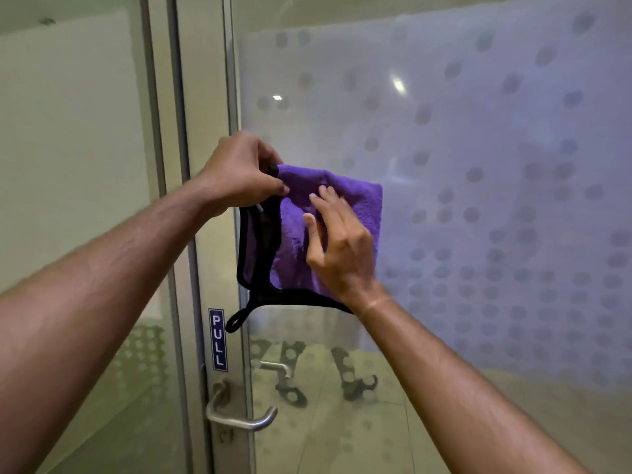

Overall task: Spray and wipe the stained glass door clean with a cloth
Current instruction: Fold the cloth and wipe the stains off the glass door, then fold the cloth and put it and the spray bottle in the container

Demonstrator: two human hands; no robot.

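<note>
Purple cloth held up before the frosted, dotted glass door [478, 165].
The left hand [239, 172] pinched the black-edged purple microfibre cloth [355, 203] at its top corner; the right hand [338, 248] lay open-fingered against it just beside that pinch.

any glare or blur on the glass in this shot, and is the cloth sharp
Head view: two bright glare spots reflect off the glass door, one beside the frame, one further right; the dotted frosting looks soft and hazy; wide-angle bending curves the door frame; the purple cloth and both hands, left and right, are fairly sharp.
</note>
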